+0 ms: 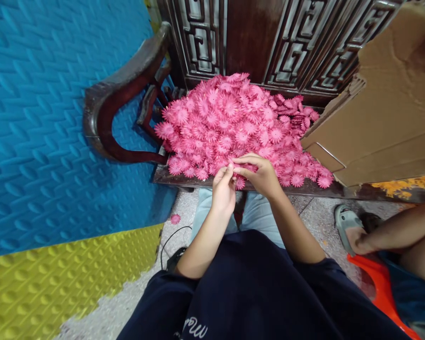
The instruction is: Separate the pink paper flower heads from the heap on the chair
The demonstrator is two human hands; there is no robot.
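Note:
My left hand point(224, 191) is closed, thumb and fingers pinched together at the front edge of a heap of pink artificial flowers point(230, 118). Coming in from the right, my right hand point(264, 174) brings its thumb and forefinger together at the same spot, its fingertips meeting those of the left. Between the fingertips is a small pink flower piece point(233, 164), mostly hidden by the fingers. The heap lies on a dark wooden bench point(318, 189), just beyond both hands.
A curved wooden armrest point(123, 94) borders the heap at left, before blue matting point(56, 118). At right stands a cardboard box point(393, 108) beside orange flowers point(407, 185). Another person's leg point(400, 231) and a red stool point(378, 283) are at lower right. One pink flower point(175, 219) lies on the floor.

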